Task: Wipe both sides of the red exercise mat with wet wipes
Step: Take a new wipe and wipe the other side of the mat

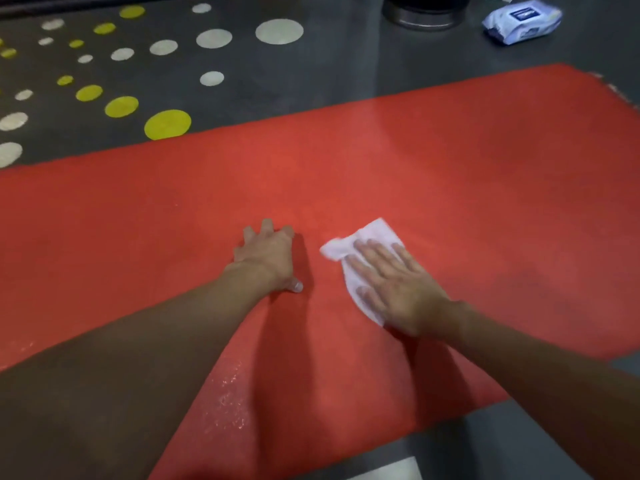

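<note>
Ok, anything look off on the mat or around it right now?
The red mat looks ragged along its far right edge, as if frayed. A glistening wet patch nearer the camera is probably wipe moisture. The wipe lies flat under the right hand; nothing else stands out.

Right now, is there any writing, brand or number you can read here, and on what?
Nothing can be read.
Pack of wet wipes: dark label with pale lettering, too blurred to read.
Red mat, wipe, dotted floor: no writing shows.
</note>
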Available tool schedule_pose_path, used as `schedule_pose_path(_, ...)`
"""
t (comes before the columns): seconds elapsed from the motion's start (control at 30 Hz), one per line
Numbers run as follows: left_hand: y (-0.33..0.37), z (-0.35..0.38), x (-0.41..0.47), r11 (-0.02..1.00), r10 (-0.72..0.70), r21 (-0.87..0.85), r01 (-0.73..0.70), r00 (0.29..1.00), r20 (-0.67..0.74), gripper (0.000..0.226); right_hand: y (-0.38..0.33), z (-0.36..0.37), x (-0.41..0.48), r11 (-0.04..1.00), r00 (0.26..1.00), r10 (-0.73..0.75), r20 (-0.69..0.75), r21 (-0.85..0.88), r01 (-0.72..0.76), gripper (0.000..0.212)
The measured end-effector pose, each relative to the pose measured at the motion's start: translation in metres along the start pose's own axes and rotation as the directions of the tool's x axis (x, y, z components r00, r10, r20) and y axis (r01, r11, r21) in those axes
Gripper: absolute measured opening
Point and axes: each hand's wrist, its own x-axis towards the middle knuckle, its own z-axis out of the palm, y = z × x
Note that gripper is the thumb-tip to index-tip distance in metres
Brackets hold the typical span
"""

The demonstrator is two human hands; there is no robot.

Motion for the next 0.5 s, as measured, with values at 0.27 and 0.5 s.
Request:
schedule_pose_path(0.27, -0.011, -0.001, 0.022, 1.000, -0.002, 0.011, 0.001, 0.996, 0.085, 0.137, -0.038, 0.008, 0.010, 0.999, 1.000, -0.011, 0.005, -0.033, 0.011, 0.060)
schedule_pose_path(0.5, -0.024, -0.011, 0.035, 0.999, 0.048, 0.012, -0.048, 0.998, -0.034, 0.109, -0.063, 0.009, 0.040, 0.968, 0.967, 0.252, -0.034, -0.003, -0.252, 0.065)
